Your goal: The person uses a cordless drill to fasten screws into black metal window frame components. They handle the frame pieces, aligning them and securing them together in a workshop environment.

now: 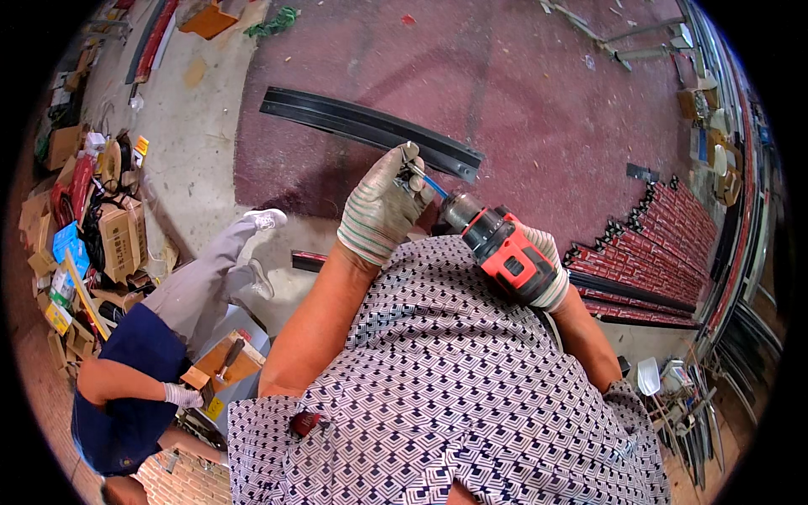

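Note:
My right hand point(543, 265), in a pale knitted glove, is closed round a red and black cordless drill point(509, 252). From its chuck a bit with a blue shaft point(435, 187) points up and left toward my other hand. My left hand point(379, 206), in a green-striped glove, pinches a small metal piece point(410, 153) at the bit's tip; its exact kind is too small to tell. Just beyond my fingers, a long black metal profile point(337, 116) lies on the dark red mat point(539, 101), its right end nearest the drill.
A stack of red-and-black profiles point(648, 252) spreads at the right. Cardboard boxes point(122, 240) and loose goods crowd the left. Close by at lower left, a co-worker point(130, 370) bends beside a box with a hammer point(229, 360) on it. Metal bars point(741, 168) line the right edge.

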Motion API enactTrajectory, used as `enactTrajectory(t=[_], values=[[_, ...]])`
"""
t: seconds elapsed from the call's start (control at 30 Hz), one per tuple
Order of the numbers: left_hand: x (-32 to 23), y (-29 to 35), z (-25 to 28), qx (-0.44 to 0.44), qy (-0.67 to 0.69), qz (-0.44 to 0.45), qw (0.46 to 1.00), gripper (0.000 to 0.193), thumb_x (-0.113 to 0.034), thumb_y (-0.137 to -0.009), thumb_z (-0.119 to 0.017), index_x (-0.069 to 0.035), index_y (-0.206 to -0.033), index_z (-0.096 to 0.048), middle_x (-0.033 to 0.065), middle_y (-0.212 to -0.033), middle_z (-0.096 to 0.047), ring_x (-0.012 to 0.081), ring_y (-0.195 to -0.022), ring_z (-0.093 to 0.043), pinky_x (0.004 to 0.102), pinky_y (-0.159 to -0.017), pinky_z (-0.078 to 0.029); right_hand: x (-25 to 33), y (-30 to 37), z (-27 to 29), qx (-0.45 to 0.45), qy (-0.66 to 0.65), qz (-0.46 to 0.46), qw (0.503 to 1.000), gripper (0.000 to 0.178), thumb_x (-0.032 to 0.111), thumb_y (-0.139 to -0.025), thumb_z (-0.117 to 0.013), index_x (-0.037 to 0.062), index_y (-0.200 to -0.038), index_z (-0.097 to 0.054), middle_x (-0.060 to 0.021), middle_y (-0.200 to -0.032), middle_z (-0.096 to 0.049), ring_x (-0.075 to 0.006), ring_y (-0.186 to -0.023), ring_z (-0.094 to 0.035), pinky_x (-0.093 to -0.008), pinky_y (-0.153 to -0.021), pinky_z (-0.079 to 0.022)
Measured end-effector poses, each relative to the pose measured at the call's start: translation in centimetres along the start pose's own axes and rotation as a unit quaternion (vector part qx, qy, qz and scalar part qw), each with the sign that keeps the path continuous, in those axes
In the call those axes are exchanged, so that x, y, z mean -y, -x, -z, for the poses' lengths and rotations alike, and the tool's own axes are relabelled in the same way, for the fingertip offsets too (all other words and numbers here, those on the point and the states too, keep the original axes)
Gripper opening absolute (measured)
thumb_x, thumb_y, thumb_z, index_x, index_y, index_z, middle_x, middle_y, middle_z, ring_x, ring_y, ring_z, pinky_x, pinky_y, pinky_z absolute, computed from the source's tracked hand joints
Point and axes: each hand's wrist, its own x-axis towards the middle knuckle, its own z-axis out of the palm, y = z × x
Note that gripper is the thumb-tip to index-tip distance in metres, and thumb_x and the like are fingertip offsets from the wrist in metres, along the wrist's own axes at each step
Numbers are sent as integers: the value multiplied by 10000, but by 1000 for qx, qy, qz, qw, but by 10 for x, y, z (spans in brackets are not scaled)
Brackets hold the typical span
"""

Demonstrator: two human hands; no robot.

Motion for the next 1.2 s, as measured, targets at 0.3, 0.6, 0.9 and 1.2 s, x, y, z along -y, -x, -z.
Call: enactTrajectory(t=[0.3,0.6,0.9,1.2], values=[[4,5,3,-40,-15,-23,999,205,-209,-985,-563,-52,-1082,-653,45,-878,-634,148,-754,-604,306,-732,-526,-17,1,9,12,108,58,992,297,228,-936,-599,24,-1149,-561,-103,-1067,-657,-226,-912,-666,-355,-820,-565],[3,19,20,-11,-67,-43,997,192,-228,-980,-577,-93,-1088,-658,9,-956,-659,116,-788,-604,299,-776,-510,-34,8,-8,6,197,96,976,292,246,-948,-586,34,-1148,-561,-90,-1063,-656,-209,-909,-664,-341,-829,-560],[6,23,26,-40,-134,-74,987,182,-201,-983,-575,-50,-1064,-637,14,-895,-633,104,-762,-588,287,-765,-514,-38,12,-15,-6,373,152,915,264,245,-953,-584,57,-1137,-560,-73,-1051,-656,-199,-907,-662,-335,-822,-560],[3,36,27,-80,-184,-96,975,183,-199,-980,-585,-35,-1052,-623,3,-827,-608,88,-724,-579,273,-733,-536,-53,14,-23,-17,356,138,924,196,218,-958,-580,77,-1091,-550,-53,-990,-644,-172,-881,-648,-315,-804,-553]])
